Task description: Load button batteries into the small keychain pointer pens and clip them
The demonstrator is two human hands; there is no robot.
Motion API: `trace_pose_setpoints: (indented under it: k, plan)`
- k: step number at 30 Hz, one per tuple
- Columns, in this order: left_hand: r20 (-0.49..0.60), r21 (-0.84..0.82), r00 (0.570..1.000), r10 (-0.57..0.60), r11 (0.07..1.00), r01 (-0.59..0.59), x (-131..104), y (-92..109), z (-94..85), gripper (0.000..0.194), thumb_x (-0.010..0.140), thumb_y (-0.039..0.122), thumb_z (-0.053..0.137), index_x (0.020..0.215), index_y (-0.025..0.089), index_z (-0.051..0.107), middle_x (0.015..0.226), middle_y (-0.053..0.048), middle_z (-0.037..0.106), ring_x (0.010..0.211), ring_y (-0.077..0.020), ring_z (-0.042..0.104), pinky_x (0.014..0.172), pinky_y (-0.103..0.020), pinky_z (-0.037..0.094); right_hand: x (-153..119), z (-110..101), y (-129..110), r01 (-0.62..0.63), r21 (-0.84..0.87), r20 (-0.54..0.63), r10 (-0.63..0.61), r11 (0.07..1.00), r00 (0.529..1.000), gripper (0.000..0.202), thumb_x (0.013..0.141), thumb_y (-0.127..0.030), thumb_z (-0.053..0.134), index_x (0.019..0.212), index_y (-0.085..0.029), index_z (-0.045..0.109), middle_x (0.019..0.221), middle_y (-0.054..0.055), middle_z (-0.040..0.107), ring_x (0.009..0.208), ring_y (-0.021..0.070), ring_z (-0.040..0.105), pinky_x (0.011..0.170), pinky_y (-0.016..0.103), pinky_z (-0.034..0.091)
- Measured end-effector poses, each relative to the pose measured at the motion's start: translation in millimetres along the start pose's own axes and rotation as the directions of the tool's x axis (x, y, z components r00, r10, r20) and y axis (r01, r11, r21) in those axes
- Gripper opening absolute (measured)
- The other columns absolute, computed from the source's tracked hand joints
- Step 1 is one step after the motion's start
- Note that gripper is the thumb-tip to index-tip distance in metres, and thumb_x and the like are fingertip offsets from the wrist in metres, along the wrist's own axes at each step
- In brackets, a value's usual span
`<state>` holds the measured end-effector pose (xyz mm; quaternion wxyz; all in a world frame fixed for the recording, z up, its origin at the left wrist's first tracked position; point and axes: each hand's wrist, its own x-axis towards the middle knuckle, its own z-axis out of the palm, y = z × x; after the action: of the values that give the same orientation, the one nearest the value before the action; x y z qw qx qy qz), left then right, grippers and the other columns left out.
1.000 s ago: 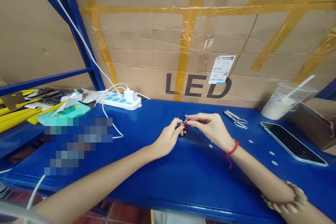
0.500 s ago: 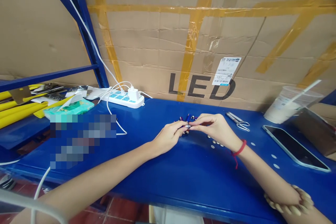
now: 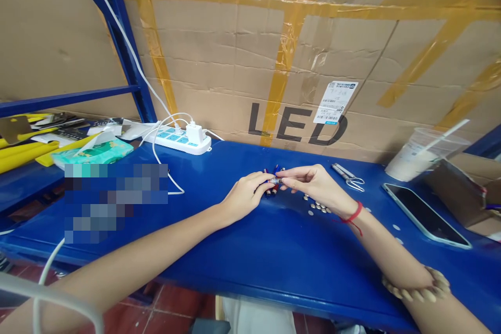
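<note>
Both hands meet above the middle of the blue table. Between them is a small metallic cylindrical piece [image 3: 275, 181], too small to make out fully. My left hand [image 3: 245, 195] pinches its left end, with the fingers pressed together. The thumb and fingertips of my right hand [image 3: 313, 185] close on its right end. Several small blue and red parts [image 3: 276, 169] lie just behind and beneath the fingertips, partly hidden. To the right, under my right hand, are several small round metal pieces [image 3: 318, 206] and a flat pale disc [image 3: 310, 213].
A small scissor-like tool [image 3: 348, 176], a phone [image 3: 426, 215] and a plastic cup with a straw [image 3: 410, 156] are on the right of the table [image 3: 250, 261]. A white power strip [image 3: 178, 140] and a green packet [image 3: 94, 152] sit at the left. Cardboard stands behind.
The view has shifted slightly. My right hand's fingers have moved over the small piece and its fingers are less raised. The metal pieces beside it show more.
</note>
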<state>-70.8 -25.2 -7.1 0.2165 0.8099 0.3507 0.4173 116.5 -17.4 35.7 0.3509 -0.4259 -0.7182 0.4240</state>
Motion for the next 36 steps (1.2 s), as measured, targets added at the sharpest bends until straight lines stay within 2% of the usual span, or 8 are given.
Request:
trace_pose_setpoints:
  k: [4,9,11,17,22,29,36]
  plan:
    - [0.017,0.029,0.998,0.059,0.998,-0.060,-1.9,0.6,-0.3,0.025,0.089,0.023,0.040,0.099,0.016,0.062,0.084,-0.006,0.062,0.077,-0.0159,0.058,0.074,-0.025,0.043,0.7,0.2,2.3,-0.091,0.052,-0.005,0.092,0.994,0.996,0.044,0.059,-0.043,0.073,0.092,-0.014,0.070,0.075,0.008,0.071,0.069,0.0189,0.066,0.058,0.027,0.052]
    - [0.029,0.117,0.992,0.121,0.985,-0.124,-3.3,1.2,-1.0,0.024,0.090,0.022,0.039,0.099,0.016,0.060,0.087,-0.006,0.063,0.086,-0.0168,0.057,0.079,-0.025,0.042,1.6,1.2,5.7,-0.137,0.039,0.038,0.135,0.990,0.990,0.036,0.058,-0.048,0.073,0.069,-0.013,0.069,0.063,0.006,0.068,0.055,0.0134,0.062,0.049,0.022,0.050]
    - [0.047,0.155,0.990,0.130,0.979,-0.136,-3.7,0.4,-0.9,0.023,0.090,0.022,0.039,0.099,0.016,0.060,0.088,-0.006,0.064,0.085,-0.0163,0.057,0.079,-0.025,0.043,0.1,1.4,5.7,-0.140,0.003,0.058,0.140,0.990,0.988,0.037,0.058,-0.049,0.072,0.065,-0.013,0.068,0.060,0.005,0.067,0.050,0.0116,0.060,0.047,0.022,0.050]
    - [0.131,0.243,0.968,0.214,0.940,-0.240,-4.9,-1.8,-0.8,0.023,0.090,0.022,0.039,0.098,0.013,0.059,0.089,-0.007,0.064,0.082,-0.0160,0.057,0.076,-0.026,0.046,-7.7,1.8,6.1,-0.063,-0.088,0.217,0.081,0.994,0.973,0.038,0.070,-0.050,0.062,0.066,-0.013,0.065,0.058,0.004,0.065,0.046,0.0090,0.057,0.043,0.018,0.046]
    - [0.149,0.261,0.955,0.258,0.921,-0.290,-4.7,-4.1,-0.2,0.024,0.091,0.022,0.037,0.099,0.014,0.058,0.089,-0.006,0.065,0.084,-0.0155,0.056,0.077,-0.026,0.046,-11.2,1.7,3.9,-0.020,-0.147,0.237,0.055,0.989,0.970,0.037,0.075,-0.048,0.058,0.069,-0.012,0.066,0.058,0.004,0.064,0.043,0.0075,0.052,0.038,0.017,0.040]
    - [0.080,0.260,0.947,0.310,0.911,-0.320,-3.8,-4.5,0.0,0.025,0.091,0.023,0.038,0.095,0.013,0.061,0.083,-0.005,0.064,0.076,-0.0135,0.057,0.075,-0.024,0.046,-11.4,3.4,2.7,-0.078,-0.025,0.281,0.082,0.997,0.956,0.043,0.074,-0.053,0.057,0.072,-0.011,0.066,0.057,0.004,0.063,0.042,0.0078,0.053,0.041,0.019,0.042]
    - [0.088,0.276,0.933,0.349,0.891,-0.359,-2.7,-6.2,0.5,0.025,0.090,0.023,0.041,0.094,0.014,0.064,0.079,-0.005,0.064,0.072,-0.0134,0.056,0.070,-0.024,0.046,-8.6,2.8,8.2,-0.146,0.026,0.320,0.130,0.989,0.938,0.046,0.074,-0.055,0.056,0.070,-0.010,0.064,0.055,0.003,0.061,0.040,0.0080,0.053,0.041,0.020,0.044]
